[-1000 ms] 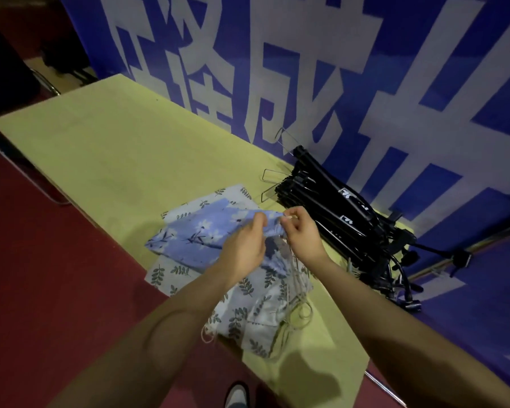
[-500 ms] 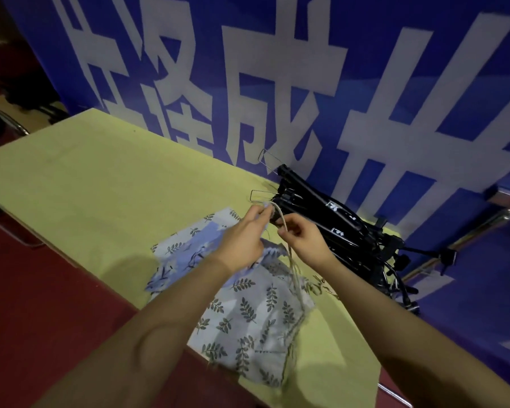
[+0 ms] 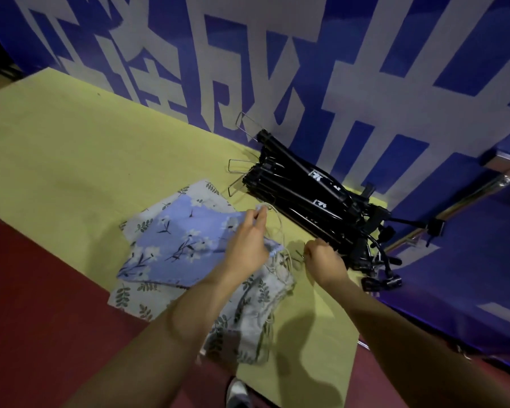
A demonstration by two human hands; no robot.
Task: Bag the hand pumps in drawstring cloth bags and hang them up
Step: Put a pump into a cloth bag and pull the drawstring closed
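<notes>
The blue floral bag lies on top of the leaf-print bags near the table's front edge, its mouth corner pinched in the left hand. The right hand, just beside it, is curled on the pale drawstring. The black hand pumps are heaped behind the hands against the blue banner. The yellow table spreads bare to the left.
</notes>
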